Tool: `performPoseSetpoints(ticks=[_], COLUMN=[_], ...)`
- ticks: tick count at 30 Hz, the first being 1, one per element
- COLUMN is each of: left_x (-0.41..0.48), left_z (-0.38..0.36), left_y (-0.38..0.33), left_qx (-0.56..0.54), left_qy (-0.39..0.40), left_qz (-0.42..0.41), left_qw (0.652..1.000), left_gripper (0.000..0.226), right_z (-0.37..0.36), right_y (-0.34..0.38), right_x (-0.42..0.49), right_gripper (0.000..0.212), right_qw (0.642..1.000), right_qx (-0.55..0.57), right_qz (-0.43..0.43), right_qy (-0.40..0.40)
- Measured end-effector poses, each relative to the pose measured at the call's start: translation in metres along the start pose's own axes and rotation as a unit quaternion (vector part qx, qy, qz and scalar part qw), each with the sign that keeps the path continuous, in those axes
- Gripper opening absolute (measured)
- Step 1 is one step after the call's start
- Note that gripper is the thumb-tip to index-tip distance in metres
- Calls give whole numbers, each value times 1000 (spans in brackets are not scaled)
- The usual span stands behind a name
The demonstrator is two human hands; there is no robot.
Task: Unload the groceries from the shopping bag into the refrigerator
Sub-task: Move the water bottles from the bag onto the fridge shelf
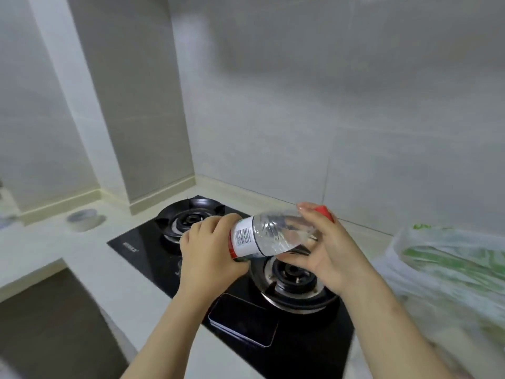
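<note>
- While the left hand (210, 255) is wrapping its fingers round the label end, the water bottle (270, 236) is lying sideways between both grips, above the gas hob (142, 242).
- Right hand (325, 258) is holding the neck end, thumb under and finger over, beside the red cap (323, 212).
- Risk: if either hand is releasing early, the smooth, crushable wall could slip and fall onto the phone (243, 321) below the grip.
- Shopping bag (448, 269) is sitting right of the grip; no refrigerator is showing.
</note>
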State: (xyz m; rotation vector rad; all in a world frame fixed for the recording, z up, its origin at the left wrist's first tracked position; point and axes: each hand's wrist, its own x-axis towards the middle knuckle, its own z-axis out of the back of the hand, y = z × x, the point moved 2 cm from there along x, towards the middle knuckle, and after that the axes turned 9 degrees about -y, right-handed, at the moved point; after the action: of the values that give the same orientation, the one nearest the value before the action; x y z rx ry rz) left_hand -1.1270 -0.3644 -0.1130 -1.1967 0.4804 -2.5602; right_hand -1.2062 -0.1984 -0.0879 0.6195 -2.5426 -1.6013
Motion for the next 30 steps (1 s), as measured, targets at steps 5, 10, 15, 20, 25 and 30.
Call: performPoseSetpoints(ticks=[5,10,15,20,25,30], left_x=[-25,-64,-119,-184,-257,-329], left_z=[40,87,141,208,287,373], left_y=[44,67,74,68,57,32], left_qx=[68,136,227,297,337,355], left_qy=[-42,-78,-105,-124,-183,-249], left_qz=[61,131,220,294,358,425], left_qw=[995,979,943,900,851,794], left_gripper=[70,64,70,74,68,64], right_z=[-51,-93,-130,-166,-205,-241], right_y=[-36,-68,-101,-137,-167,-195], right_x=[-5,-22,-64,-127,-209,-310], right_gripper=[27,6,8,15,13,14], right_qw=[989,975,951,913,867,812], right_qx=[2,-20,-40,-67,-87,-99], right_qz=[-85,-104,-152,-208,-243,-260], right_qy=[125,196,266,343,427,513])
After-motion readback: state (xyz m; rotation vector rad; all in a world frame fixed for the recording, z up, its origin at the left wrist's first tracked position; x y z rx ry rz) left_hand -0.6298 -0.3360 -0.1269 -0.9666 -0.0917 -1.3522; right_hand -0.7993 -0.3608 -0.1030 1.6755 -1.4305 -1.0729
